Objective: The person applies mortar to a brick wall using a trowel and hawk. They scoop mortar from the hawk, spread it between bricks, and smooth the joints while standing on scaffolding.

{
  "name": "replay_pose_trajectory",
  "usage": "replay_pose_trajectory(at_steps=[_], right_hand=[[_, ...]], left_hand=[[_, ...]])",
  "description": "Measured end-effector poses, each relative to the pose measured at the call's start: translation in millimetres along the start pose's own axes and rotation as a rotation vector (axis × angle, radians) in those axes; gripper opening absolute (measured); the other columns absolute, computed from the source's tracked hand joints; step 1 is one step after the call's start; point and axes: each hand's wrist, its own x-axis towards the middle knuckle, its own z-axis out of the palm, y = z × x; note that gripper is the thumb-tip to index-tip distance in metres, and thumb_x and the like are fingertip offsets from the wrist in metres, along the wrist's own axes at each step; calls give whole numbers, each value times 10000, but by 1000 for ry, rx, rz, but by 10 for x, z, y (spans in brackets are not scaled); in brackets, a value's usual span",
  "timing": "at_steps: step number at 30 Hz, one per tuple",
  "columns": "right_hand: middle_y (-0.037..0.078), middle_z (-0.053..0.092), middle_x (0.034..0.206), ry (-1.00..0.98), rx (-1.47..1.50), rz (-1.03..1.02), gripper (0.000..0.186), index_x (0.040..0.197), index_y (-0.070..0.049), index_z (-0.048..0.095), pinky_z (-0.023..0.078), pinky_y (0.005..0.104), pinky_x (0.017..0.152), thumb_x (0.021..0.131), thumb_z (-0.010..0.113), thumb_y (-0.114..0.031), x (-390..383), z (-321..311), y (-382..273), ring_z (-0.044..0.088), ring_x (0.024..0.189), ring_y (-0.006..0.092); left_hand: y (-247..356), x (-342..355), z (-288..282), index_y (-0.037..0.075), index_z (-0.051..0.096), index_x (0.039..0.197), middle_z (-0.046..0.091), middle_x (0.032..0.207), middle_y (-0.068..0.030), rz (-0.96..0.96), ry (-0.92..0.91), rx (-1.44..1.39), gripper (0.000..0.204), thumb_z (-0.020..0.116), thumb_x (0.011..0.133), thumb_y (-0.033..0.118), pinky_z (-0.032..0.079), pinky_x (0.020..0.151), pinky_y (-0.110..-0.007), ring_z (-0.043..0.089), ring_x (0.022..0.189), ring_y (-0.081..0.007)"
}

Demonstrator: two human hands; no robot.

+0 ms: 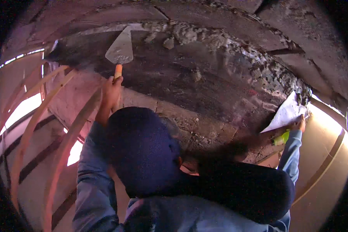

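Observation:
My left hand (pixel 111 92) is wrapped round the orange-and-yellow handle of a trowel (pixel 121 48). The trowel's grey, pointed blade lies against a long dark slab (pixel 174 73), its tip at the pale far edge. Rough grey mortar (pixel 197 33) runs along that edge toward the right. At the far right, my right hand (pixel 300 123) grips a flat white piece (pixel 284 114) with mortar smeared at its upper corner; its exact kind is unclear. Beside that hand is something yellow-green (pixel 281 138), partly hidden.
Dark rounded shapes (pixel 143 150), possibly clothed knees, fill the lower middle and hide part of the slab. Several curved-looking reddish bars (pixel 75 133) stand at left. Rough brickwork (pixel 189 131) shows below the slab. A pale panel (pixel 317 166) with a strip (pixel 319 172) stands at right.

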Motion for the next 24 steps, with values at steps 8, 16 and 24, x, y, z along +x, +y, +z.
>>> replay_pose_trajectory(at_steps=[8, 16, 24], right_hand=[[20, 613, 1286, 87, 26, 55, 461, 1329, -143, 616, 431, 415, 951, 949, 663, -400, -222, 256, 26, 556, 1142, 235], [89, 667, 1014, 466, -1123, -764, 356, 1100, -10, 684, 508, 390, 845, 891, 739, -294, 89, -832, -472, 627, 940, 262], [150, 544, 1294, 255, -934, -1045, 771, 1325, -93, 513, 389, 482, 1013, 725, 853, -437, -2993, 1319, -406, 490, 1225, 368]], left_hand=[[216, -712, 586, -16, 616, 1101, 690, 848, -214, 286, -75, 164, 426, 688, 936, 371, 532, 687, -452, 695, 789, -386], [494, -890, 649, 115, 530, 1363, 666, 1131, -214, 377, -136, 296, 513, 664, 950, 388, 523, 867, -459, 659, 1058, -396], [-194, -440, 193, 143, 471, 1450, 599, 1325, -206, 664, -99, 232, 554, 674, 948, 259, 493, 965, -444, 619, 1187, -356]])
